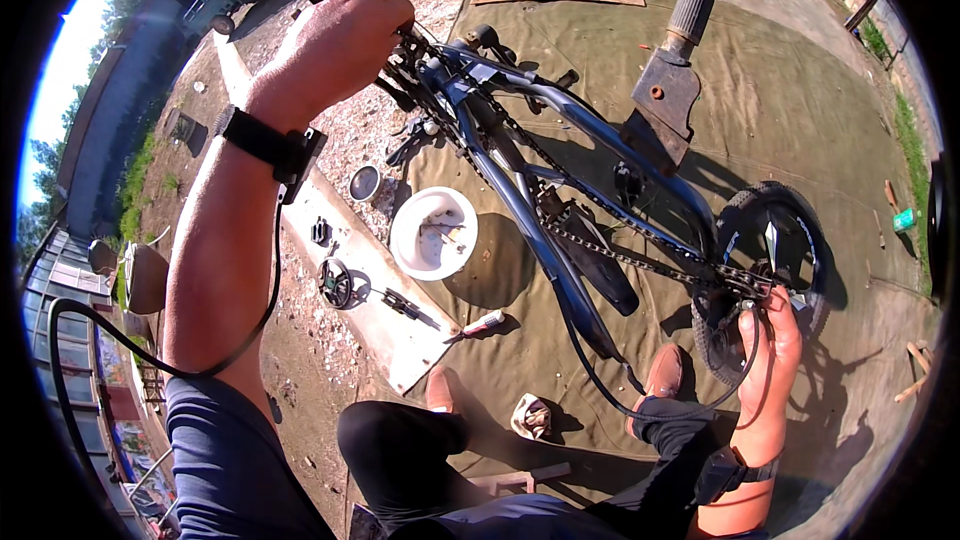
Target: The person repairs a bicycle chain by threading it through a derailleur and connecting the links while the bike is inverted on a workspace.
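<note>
Bicycle frame (528, 230), dark blue, with chain (630, 260): held slantwise between the two hands, above the green ground sheet (770, 90). Left hand (345, 40): bent over the frame's upper left end, beside a tyre; fingertips hidden, grip cannot be told. Right hand (770, 335): thumb and fingers pinched on a small metal part (748, 307) at the chain's lower right end. White bowl (402, 245): set beside the pale board's (395, 355) right edge. Screwdriver (486, 323): laid at the board's near right corner.
</note>
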### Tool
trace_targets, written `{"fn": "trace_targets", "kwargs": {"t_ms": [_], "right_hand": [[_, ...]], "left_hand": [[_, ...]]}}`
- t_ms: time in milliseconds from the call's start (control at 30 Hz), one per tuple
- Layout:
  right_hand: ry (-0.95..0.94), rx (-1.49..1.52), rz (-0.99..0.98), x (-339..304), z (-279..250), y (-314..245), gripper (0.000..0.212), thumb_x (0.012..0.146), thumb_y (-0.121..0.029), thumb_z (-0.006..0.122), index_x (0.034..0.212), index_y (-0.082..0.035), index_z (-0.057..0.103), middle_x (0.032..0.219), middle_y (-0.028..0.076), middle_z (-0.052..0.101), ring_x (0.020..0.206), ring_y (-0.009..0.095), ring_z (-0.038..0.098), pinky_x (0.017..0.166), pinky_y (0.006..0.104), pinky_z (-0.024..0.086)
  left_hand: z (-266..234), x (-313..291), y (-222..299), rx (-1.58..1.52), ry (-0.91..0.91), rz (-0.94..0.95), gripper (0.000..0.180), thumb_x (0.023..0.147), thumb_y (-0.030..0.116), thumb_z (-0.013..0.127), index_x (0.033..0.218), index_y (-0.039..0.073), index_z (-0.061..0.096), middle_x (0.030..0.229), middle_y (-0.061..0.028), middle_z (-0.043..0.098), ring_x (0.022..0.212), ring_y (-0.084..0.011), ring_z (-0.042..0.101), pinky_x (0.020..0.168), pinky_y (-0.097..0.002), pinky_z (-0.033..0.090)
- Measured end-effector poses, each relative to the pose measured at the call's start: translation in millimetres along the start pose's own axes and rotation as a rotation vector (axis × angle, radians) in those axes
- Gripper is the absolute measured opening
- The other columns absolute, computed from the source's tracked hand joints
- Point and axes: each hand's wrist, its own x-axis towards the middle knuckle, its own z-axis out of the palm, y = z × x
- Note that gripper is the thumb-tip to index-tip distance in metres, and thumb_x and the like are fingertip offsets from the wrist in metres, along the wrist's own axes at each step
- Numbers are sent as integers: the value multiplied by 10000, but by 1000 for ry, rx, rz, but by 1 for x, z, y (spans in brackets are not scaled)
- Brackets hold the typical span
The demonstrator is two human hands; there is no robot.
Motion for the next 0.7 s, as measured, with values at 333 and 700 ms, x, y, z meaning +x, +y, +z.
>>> {"fn": "trace_targets", "kwargs": {"t_ms": [333, 700], "right_hand": [[-12, -13, 29, -1, -1, 2, 200, 940, -68, 653, 1131, -8, 653, 1127, -7, 555, 921, 53, 514, 734, 181, 416], [-7, 55, 38, -1, 3, 1, 188, 913, -63, 654, 1098, -37, 665, 1152, 23, 573, 976, 101, 539, 804, 221, 423]], "left_hand": [[-6, 1, -10, 306, 217, 14, 175, 810, -27, 584, 949, 75, 617, 907, -136, 582, 853, -354, 646, 720, -444, 531], [2, -12, 2, 266, 230, -150, 103, 882, 48, 588, 975, 84, 613, 897, -142, 573, 832, -377, 644, 695, -475, 530]]}}
